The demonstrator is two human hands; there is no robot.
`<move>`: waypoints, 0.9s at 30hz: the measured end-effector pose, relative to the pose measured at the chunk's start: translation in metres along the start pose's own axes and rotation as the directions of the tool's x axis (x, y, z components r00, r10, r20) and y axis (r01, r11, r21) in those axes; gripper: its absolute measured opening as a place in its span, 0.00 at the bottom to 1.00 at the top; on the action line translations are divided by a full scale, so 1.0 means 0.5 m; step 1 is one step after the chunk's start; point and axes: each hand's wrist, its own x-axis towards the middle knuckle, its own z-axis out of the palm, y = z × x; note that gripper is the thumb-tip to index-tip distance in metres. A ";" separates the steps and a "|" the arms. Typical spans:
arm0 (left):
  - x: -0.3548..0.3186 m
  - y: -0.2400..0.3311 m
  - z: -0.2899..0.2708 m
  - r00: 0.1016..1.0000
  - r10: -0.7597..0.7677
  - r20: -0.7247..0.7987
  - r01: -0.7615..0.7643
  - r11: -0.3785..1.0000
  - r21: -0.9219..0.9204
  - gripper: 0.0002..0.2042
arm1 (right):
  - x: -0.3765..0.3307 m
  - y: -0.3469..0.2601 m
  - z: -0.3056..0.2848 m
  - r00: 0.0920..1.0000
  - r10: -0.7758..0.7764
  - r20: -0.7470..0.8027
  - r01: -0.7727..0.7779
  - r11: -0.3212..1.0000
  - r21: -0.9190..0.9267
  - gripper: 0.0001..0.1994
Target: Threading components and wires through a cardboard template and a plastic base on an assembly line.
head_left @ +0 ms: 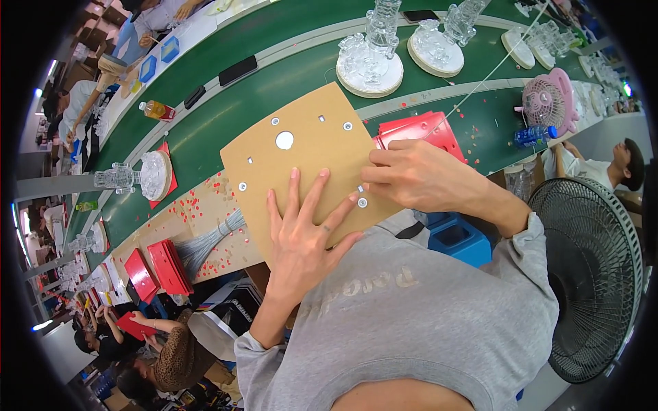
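Observation:
A tan board (308, 147) with a large round hole, small slots and several round metal fittings lies tilted before me. My left hand (301, 226) rests flat on its near part, fingers spread, holding nothing. At the board's right edge my right hand (411, 175) is closed in a pinch, just beside a small slot and a metal fitting (362, 203). Whatever its fingertips grip is hidden. Behind that hand lie several glossy red sheets (428, 130). A bundle of thin grey wires (209, 240) lies on the bench left of the board.
Clear plastic assemblies on round white bases (370, 72) stand on the green conveyor (301, 65). Red sheets (168, 267) are stacked at the left, among small red discs. A large black fan (589, 274) stands at my right, a pink fan (548, 103) beyond. Co-workers sit along the line.

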 end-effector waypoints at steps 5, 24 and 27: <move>0.001 0.004 -0.005 1.000 -0.023 0.008 0.023 1.000 0.002 0.27 | -0.001 0.012 0.011 1.000 0.001 -0.027 0.002 0.996 0.086 0.10; -0.006 0.008 -0.010 1.000 -0.017 0.023 0.016 0.999 0.037 0.27 | -0.006 0.010 0.007 0.995 0.093 -0.036 -0.083 0.971 0.226 0.11; -0.007 0.008 -0.010 0.999 -0.017 0.027 0.016 0.999 0.042 0.27 | -0.004 0.010 0.012 0.999 0.032 -0.038 -0.024 0.981 0.190 0.11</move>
